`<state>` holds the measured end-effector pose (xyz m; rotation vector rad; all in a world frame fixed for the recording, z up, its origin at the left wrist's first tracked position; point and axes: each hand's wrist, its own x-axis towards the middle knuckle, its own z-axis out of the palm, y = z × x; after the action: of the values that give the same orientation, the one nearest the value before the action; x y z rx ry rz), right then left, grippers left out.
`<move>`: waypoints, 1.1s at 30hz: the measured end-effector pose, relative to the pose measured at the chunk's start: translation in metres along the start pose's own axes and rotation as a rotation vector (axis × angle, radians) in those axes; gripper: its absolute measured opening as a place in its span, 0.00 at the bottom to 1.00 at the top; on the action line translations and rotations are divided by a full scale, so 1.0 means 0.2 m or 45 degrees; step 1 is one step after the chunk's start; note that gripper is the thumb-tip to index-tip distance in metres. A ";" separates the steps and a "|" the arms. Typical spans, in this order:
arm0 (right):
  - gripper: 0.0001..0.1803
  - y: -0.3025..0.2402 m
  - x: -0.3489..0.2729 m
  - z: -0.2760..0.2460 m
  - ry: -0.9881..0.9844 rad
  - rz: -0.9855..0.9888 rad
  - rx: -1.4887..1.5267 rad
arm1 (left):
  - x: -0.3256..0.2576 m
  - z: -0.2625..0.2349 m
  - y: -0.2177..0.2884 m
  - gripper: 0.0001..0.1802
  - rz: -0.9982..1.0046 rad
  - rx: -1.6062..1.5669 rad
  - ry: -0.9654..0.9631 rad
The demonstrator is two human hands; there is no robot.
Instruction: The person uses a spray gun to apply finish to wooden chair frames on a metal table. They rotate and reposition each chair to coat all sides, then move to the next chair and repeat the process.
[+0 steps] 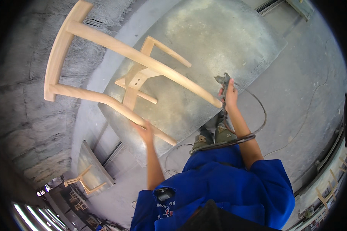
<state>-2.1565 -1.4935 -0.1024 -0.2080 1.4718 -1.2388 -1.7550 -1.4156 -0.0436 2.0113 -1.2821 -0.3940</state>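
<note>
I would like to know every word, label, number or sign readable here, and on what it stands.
Blue shirt: white lettering with an emblem, upside down in this view; I leave its wording unquoted.
Wooden chair frame and spray gun: no readable text visible.

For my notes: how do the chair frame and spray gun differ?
The chair frame is pale wood; the spray gun is dark grey. The frame is larger than the gun. The left hand touches the frame; the right hand grips the gun. Both have hands on them.
</note>
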 end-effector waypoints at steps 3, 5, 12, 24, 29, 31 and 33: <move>0.38 0.13 -0.03 -0.20 0.089 0.059 -0.111 | -0.41 0.20 -0.10 0.48 -0.417 -0.091 0.096; 0.38 0.20 -0.06 -0.32 0.118 0.072 -0.252 | -0.47 0.24 -0.06 0.47 -0.501 -0.140 0.067; 0.35 0.49 -0.17 -0.26 -0.105 0.085 -0.691 | -0.51 0.40 0.01 0.42 -0.288 -0.282 0.397; 0.33 0.83 -0.27 1.29 -0.809 0.074 -0.192 | -0.13 0.26 -0.09 0.34 -0.542 -0.285 0.333; 0.34 1.01 -0.31 1.40 -0.650 0.211 -0.249 | -0.08 0.20 -0.10 0.34 -0.571 -0.386 0.350; 0.36 1.12 -0.32 1.30 -0.547 0.333 -0.258 | -0.06 0.19 -0.12 0.34 -0.581 -0.417 0.346; 0.36 1.22 -0.37 1.18 -0.437 0.403 -0.234 | -0.04 0.17 -0.13 0.34 -0.538 -0.464 0.360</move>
<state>-1.8228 -1.4698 -0.1951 -0.2838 1.2597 -0.7700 -1.7623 -1.4149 -0.0871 1.9257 -0.5619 -0.4791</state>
